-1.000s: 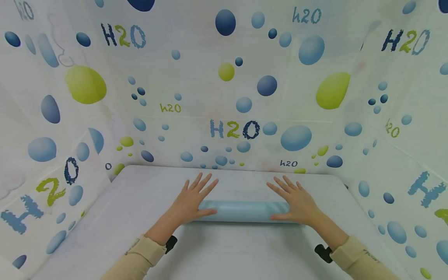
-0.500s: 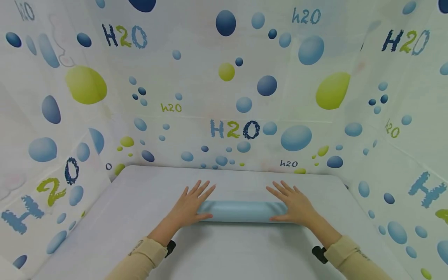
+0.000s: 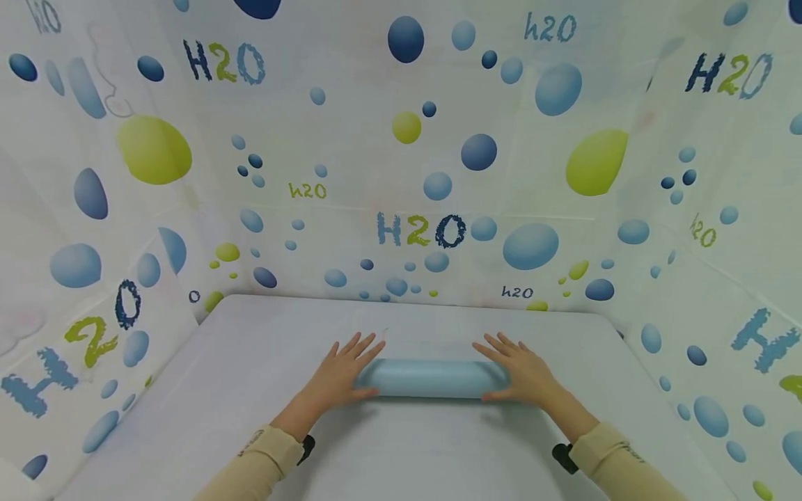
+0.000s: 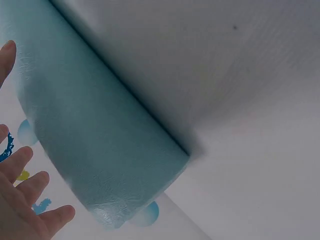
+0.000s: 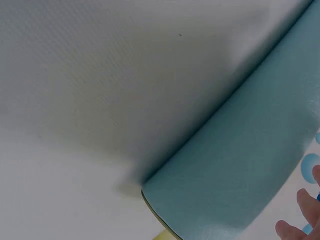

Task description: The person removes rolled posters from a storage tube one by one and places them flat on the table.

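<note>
A light blue roll point(image 3: 432, 379) lies crosswise on the white table, its surface smooth with faint wrinkles near one end in the left wrist view. Over its left end is my left hand point(image 3: 341, 378), fingers spread and pointing away, thumb along the near side. My right hand point(image 3: 525, 374) mirrors it at the right end, fingers likewise spread. Both hands hide the ends of the roll in the head view. Whether the palms touch it cannot be told. A thin, pale rim shows on the end of the roll point(image 5: 225, 175) in the right wrist view.
The white table point(image 3: 432, 452) extends around the roll. Behind and at both sides hang white sheets point(image 3: 351, 125) printed with blue and green drops and H2O lettering. A dark wrist strap piece point(image 3: 565, 459) shows under the right sleeve.
Both hands have come down and slightly nearer to me, and the right one has shifted a little left. The roll has stayed in place.
</note>
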